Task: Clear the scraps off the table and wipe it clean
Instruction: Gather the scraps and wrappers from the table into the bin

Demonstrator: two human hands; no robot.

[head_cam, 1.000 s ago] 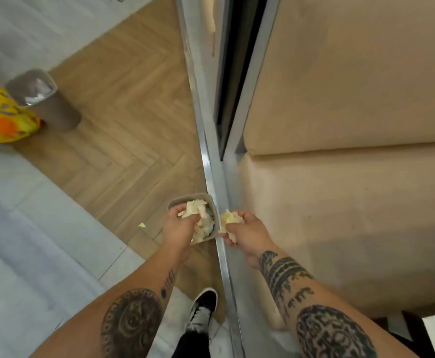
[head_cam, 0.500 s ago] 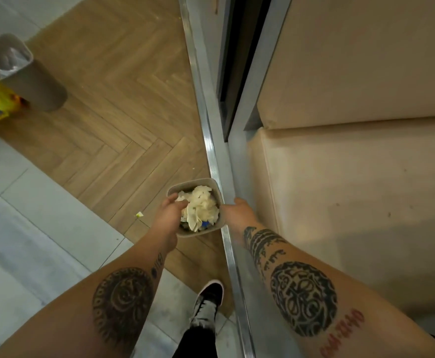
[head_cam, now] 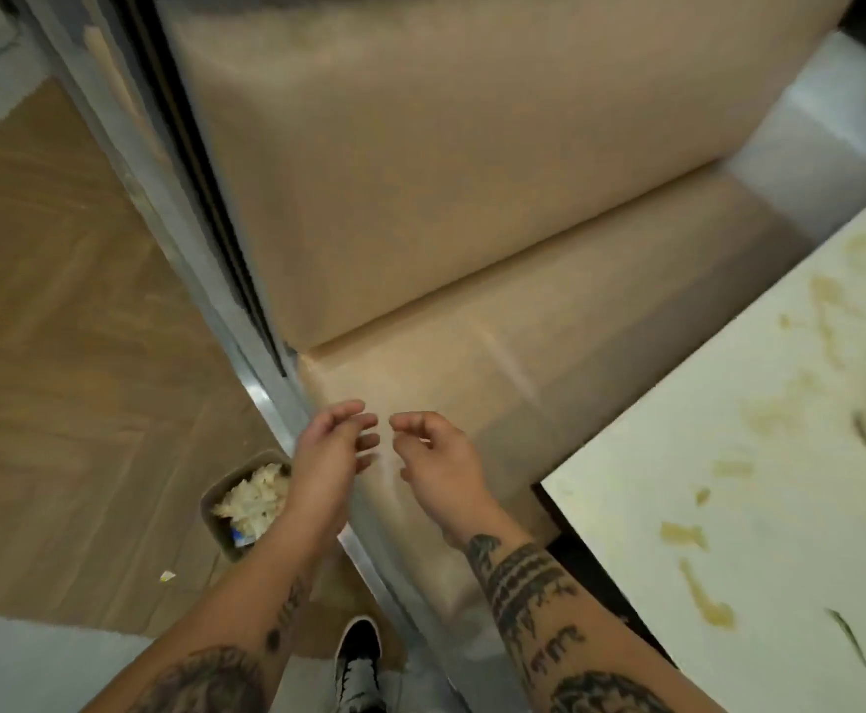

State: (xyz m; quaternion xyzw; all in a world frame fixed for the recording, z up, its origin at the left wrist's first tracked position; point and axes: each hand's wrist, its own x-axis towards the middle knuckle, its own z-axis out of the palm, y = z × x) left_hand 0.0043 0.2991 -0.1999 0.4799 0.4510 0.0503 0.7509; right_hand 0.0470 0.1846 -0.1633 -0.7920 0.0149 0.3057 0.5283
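Bare fingers [head_cam: 366, 435] of the left hand [head_cam: 325, 455] and right hand [head_cam: 436, 455] hang loosely curled, empty, tips nearly meeting above a tan seat [head_cam: 549, 321]. Bin [head_cam: 215, 512] of pale scraps [head_cam: 256, 494] sits at 8 o'clock on wood floor [head_cam: 61, 352]. Smeared white tabletop [head_cam: 729, 455] lies at 3 o'clock. No legible writing.

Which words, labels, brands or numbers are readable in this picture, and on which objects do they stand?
None can be read.
Tattoos on the right forearm: letter-like marks, too blurred to read.
Tattoos on the left forearm: patterns only, no legible text.
Blue scrap in the bin: any print too small to tell.
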